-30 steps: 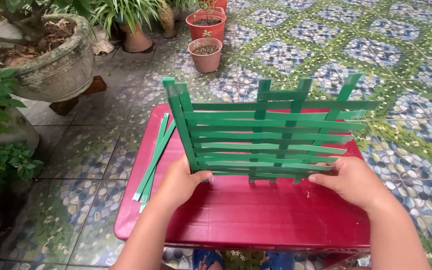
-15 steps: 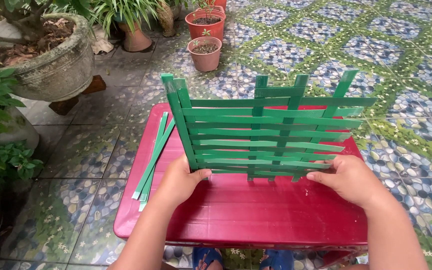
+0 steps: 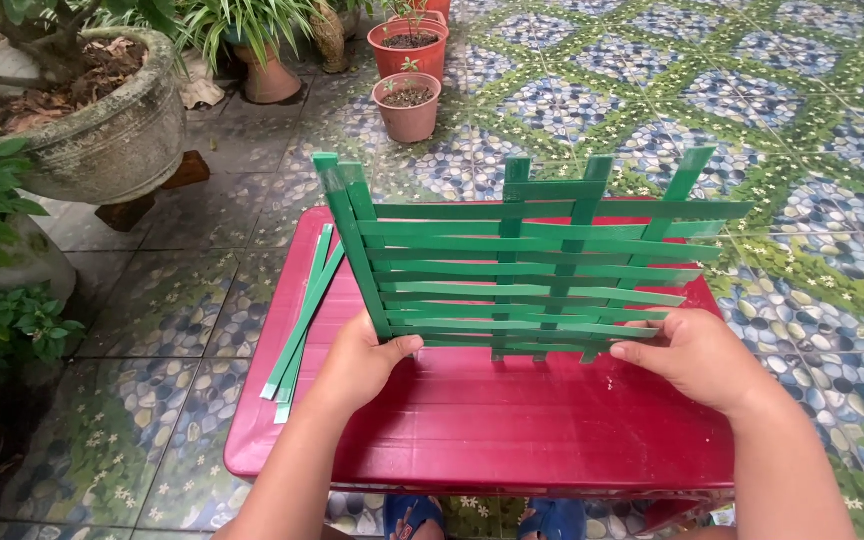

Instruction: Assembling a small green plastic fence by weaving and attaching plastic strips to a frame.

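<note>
loose green strips point(image 3: 302, 312) lie on the red table point(image 3: 512, 440), just left of the woven green mat point(image 3: 532, 265). left hand point(image 3: 357, 365) pinches the mat's lower left corner, thumb on top at the thick vertical strip. mat sits across the table's far half, uprights sticking out past the far edge. right hand point(image 3: 697, 355) grips the mat's lower right edge, fingers curled over the bottom strips. terracotta pots point(image 3: 407, 105) stand on the tiled floor beyond the mat.

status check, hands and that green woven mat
Left hand and right hand both pinching the near edge of the green woven mat. Mat flat on red table. Spare green strips lie left, apart.
</note>
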